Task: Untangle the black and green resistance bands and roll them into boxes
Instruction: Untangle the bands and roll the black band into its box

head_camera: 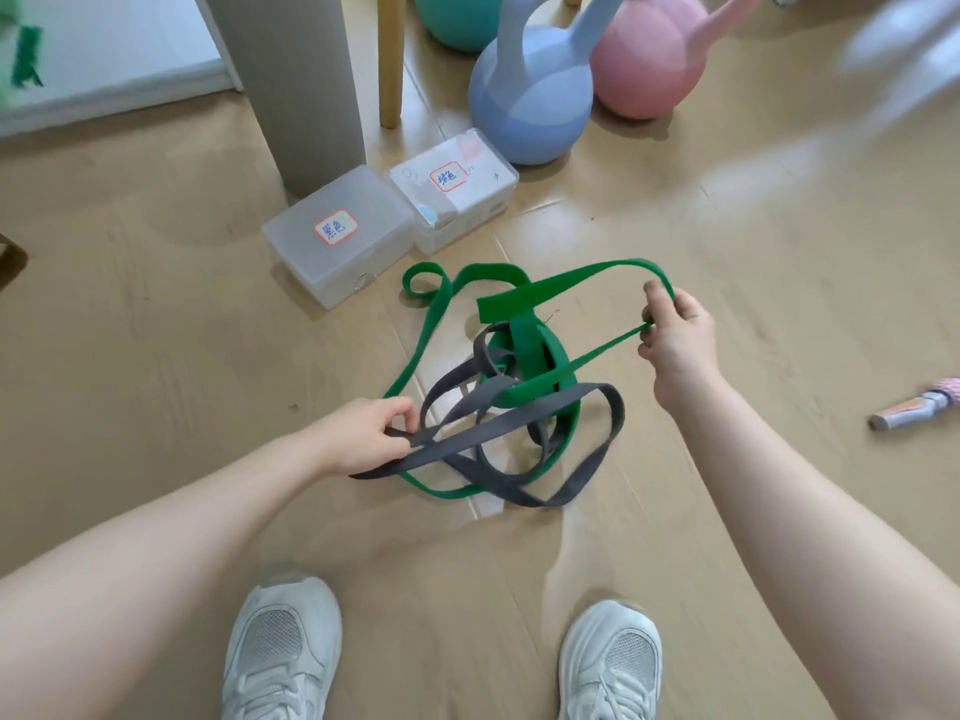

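We are pulling two tangled bands apart over the floor [156, 330].

The green band [498, 298] and black band [519, 413] are lying knotted between us and two closed boxes [337, 241]; our right hand [675, 335] is pinching green, our left hand [369, 433] is pinching black, seemingly to draw the loops apart.

Both hands' fingers [402, 413] pinched shut

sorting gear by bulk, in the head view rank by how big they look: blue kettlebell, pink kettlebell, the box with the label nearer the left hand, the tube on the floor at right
1. blue kettlebell
2. pink kettlebell, partly cut off by the frame edge and behind the blue one, so its rank against the blue is unsure
3. clear box
4. tube, smallest
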### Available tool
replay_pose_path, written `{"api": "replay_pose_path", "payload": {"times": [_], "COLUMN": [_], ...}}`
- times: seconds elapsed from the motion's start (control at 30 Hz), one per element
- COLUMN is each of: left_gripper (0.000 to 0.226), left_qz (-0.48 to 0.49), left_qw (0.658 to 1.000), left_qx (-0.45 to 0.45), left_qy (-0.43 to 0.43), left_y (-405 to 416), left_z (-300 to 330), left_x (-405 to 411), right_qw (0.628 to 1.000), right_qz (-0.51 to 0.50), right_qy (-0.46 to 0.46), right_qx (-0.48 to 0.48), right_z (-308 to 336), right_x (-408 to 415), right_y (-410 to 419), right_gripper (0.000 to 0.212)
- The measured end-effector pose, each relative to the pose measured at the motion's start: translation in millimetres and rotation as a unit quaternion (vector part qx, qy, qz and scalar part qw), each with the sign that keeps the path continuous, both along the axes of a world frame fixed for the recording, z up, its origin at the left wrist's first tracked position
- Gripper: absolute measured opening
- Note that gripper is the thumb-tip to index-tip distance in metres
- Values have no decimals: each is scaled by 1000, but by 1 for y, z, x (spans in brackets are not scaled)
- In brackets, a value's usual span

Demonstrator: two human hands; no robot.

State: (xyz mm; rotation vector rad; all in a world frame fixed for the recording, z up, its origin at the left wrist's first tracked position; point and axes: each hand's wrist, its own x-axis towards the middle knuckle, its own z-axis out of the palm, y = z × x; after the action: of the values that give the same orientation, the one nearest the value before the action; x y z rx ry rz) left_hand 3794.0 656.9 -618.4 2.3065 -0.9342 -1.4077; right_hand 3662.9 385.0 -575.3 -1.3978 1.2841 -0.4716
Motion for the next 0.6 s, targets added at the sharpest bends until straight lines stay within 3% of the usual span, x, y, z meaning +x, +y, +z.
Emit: {"api": "replay_pose_path", "payload": {"times": [0.07,0.13,0.23,0.37,0.43,0.5,0.53,0.6], "left_gripper": [14,28,32,29,30,39,46,50], "left_qz": [-11,30,106,151,100,24,8,-11], "left_qw": [999,998,991,973,970,965,968,974], "left_qx": [26,39,22,61,139,149,100,-39], "left_qy": [-32,-42,-82,-166,-174,-215,-229,-222], "left_y": [-1,0,2,-3,-8,-14,-18,-32], "left_z": [-7,-18,-26,-30,-31,-35,-36,-36], "left_x": [-2,-3,5,13,12,12,12,8], "right_qw": [995,956,842,782,747,708,689,671], "right_qz": [16,101,202,192,246,355,408,434], "right_qy": [90,269,499,591,601,507,417,279], "right_qx": [-40,-54,-34,-44,-143,-340,-430,-533], "right_z": [-22,-46,-62,-62,-66,-68,-70,-79], "right_x": [-11,-27,-53,-53,-44,-33,-27,-13], "right_y": [-3,-2,4,4,9,23,29,38], "right_gripper": [40,55,47,36,61,80,79,54]}}
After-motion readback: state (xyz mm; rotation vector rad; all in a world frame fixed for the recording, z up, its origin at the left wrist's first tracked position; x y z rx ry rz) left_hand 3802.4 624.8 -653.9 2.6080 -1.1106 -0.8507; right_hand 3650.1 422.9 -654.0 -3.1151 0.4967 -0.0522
